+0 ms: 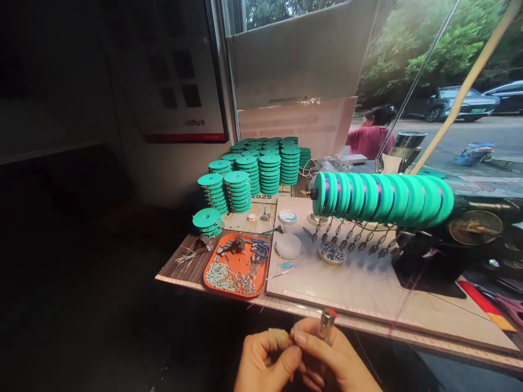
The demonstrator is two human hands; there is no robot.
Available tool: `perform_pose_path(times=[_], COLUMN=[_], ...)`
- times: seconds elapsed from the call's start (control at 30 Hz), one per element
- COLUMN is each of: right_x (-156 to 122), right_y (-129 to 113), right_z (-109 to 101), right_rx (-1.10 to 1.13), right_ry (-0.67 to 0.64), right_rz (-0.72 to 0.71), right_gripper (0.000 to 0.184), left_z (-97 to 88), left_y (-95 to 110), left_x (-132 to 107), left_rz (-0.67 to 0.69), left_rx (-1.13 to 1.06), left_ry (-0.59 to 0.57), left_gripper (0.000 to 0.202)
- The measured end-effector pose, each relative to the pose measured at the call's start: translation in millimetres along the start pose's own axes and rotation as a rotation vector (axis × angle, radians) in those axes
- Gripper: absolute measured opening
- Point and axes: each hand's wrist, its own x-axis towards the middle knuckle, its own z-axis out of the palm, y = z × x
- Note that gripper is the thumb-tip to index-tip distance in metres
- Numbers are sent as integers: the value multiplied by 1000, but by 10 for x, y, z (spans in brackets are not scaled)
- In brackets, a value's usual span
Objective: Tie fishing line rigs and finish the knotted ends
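My left hand (267, 356) and my right hand (330, 354) meet in front of the table's near edge. Tape (278, 339) wraps a finger of the left hand, whose thumb and index finger are pinched together. What lies in that pinch is too small to make out. A small lighter (327, 319), with a metal top and a red part, sticks up from between my right fingers. The thumb and index finger of that hand are pressed together too, against the left fingertips. Nearest to both hands is the pale work board (351, 294).
Green foam spools (379, 198) sit in a row on a machine's shaft, with small metal pieces (354, 245) dangling below. An orange tray (239, 267) holds small parts. Stacked green spools (269, 174) stand behind. A dish of beads (332, 253) and pliers (509, 305) lie on the table.
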Motion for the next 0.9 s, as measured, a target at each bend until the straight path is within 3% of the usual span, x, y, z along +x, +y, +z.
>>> perform_pose_path(times=[0.07,0.3,0.5,0.67,0.9], right_x=[18,49,141,135,128], right_y=[59,311,516,523,536], right_z=[3,149,242,350,405], right_rx=[0,-61,-146,-274,-325], right_ry=[-34,-81,-15,26,89], right_rz=[-6,-51,-57,-76,-100], right_gripper=[37,35,32,34,36], left_z=[-48,-234,-407,-488,-516], left_y=[-23,-49,-66,-62,-114], left_x=[-40,-242,-363,-436,-459], left_rz=[19,-66,-38,-36,-16], left_rx=[18,-217,-227,-199,-178], left_ry=[7,149,240,302,300], left_gripper=[34,27,29,27,32])
